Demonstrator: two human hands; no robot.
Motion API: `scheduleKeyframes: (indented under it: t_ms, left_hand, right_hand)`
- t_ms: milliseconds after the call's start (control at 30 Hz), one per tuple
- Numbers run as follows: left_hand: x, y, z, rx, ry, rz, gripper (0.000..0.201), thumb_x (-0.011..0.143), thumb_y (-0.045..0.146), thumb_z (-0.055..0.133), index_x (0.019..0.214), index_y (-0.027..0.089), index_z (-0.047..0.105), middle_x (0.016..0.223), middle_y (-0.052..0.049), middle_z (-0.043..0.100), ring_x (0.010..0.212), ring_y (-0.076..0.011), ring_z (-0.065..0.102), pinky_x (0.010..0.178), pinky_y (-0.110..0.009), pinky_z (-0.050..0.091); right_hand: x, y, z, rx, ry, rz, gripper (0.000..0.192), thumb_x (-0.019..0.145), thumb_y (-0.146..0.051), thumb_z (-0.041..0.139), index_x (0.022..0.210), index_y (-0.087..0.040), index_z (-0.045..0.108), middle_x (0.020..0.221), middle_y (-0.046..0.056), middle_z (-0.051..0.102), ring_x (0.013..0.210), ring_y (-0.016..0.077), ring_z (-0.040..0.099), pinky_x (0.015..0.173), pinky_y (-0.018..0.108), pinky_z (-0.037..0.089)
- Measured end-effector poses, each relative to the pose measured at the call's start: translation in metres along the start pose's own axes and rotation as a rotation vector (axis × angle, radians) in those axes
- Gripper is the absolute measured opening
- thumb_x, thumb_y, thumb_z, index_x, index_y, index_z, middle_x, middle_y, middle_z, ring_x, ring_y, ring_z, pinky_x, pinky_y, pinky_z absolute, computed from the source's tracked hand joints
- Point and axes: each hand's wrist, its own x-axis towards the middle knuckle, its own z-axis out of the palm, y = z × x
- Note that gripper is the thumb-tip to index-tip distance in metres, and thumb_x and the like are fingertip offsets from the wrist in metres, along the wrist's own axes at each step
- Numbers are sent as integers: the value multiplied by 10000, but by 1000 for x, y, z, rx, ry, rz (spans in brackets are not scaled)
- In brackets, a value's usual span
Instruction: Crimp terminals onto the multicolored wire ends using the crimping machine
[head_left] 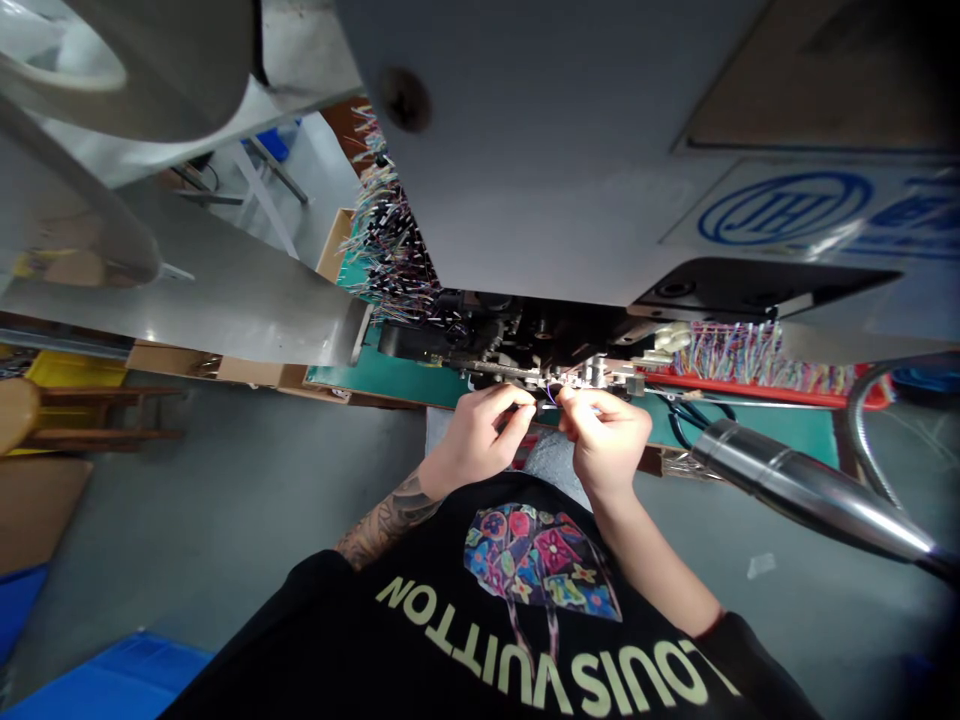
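Observation:
Both of my hands are raised to the working parts (540,365) of a large grey machine (540,170). A thin purple wire (550,393) curves between my fingertips, just in front of the metal parts. The thumb and forefinger of my right hand (609,432) are pinched on it. My left hand (484,432) is closed in a pinch as well, a short way to the left; what lies between its fingertips is too small to make out.
Many thin wires (394,245) lie bunched on the green table (405,380) at left. More coloured wires (739,352) fill a red tray (795,392) at right. A metal cylinder tool (810,490) juts in at right, near black-handled pliers (679,420). A wooden stool (90,415) stands far left.

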Motion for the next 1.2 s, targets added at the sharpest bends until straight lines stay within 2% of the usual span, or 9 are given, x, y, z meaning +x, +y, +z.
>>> scheduleKeyframes:
  t_ms: [167, 333, 467, 567, 667, 767, 933, 1033, 1200]
  left_hand:
    - [-1, -2, 1, 59, 21, 87, 142, 1145, 154, 642, 1053, 183, 746, 956, -45, 812, 830, -162, 758, 784, -289, 586]
    - [-1, -3, -5, 104, -63, 142, 212, 1180, 220, 594, 1067, 193, 771, 957, -66, 797, 827, -192, 735, 771, -332, 569]
    - [1, -1, -10, -66, -178, -31, 240, 1153, 243, 623, 945, 186, 729, 773, -8, 701, 658, -140, 602, 658, -301, 477]
    - [3, 0, -12, -184, -218, -176, 273, 1130, 266, 645, 880, 174, 703, 719, 7, 662, 619, -122, 543, 595, -273, 416]
    - [4, 2, -12, -213, -223, -190, 283, 1128, 272, 651, 868, 172, 699, 722, 2, 669, 623, -121, 541, 597, -272, 416]
    - [3, 3, -8, -148, -179, -126, 260, 1147, 268, 650, 914, 178, 721, 726, 11, 667, 613, -114, 533, 611, -278, 419]
    - [1, 4, 1, -45, -84, -34, 199, 1161, 245, 639, 1018, 185, 764, 884, -34, 774, 736, -143, 659, 709, -296, 510]
    - [1, 5, 4, -10, -54, -24, 176, 1153, 222, 644, 1039, 188, 773, 921, -49, 802, 788, -163, 713, 743, -308, 547]
    - [2, 6, 8, 15, 6, -14, 147, 1142, 215, 655, 1071, 190, 782, 947, -58, 823, 817, -173, 750, 763, -308, 586]
  right_hand:
    - [1, -5, 0, -21, -8, -5, 389, 938, -444, 903, 674, -188, 774, 530, -3, 593, 472, 113, 468, 457, 277, 405]
    - [5, -15, -10, -66, -231, 46, 481, 987, -550, 880, 674, -191, 811, 518, 9, 607, 458, 107, 465, 483, 276, 421]
    - [6, -17, -17, -65, -319, 74, 456, 1017, -535, 848, 712, -196, 856, 511, 7, 632, 459, 110, 474, 508, 277, 462]
    - [3, -15, -19, -57, -349, 49, 410, 1026, -523, 828, 790, -195, 897, 555, 17, 682, 465, 118, 496, 507, 285, 480]
    - [0, -12, -17, -75, -299, -17, 425, 1017, -496, 843, 715, -196, 861, 565, 19, 685, 472, 120, 513, 522, 289, 504]
    - [-2, -10, -14, -65, -206, -53, 420, 1021, -452, 835, 684, -202, 839, 546, 5, 659, 472, 111, 509, 530, 275, 504]
    - [2, -1, -11, 21, -139, 41, 468, 1013, -492, 849, 651, -201, 792, 569, 14, 668, 473, 112, 499, 483, 276, 441]
    - [6, 5, -9, 100, -142, 124, 419, 979, -527, 893, 726, -202, 814, 570, 6, 657, 470, 122, 494, 452, 280, 403]
    - [8, 7, -6, 98, -126, 133, 448, 991, -527, 878, 697, -208, 768, 589, 24, 668, 468, 132, 489, 436, 303, 410]
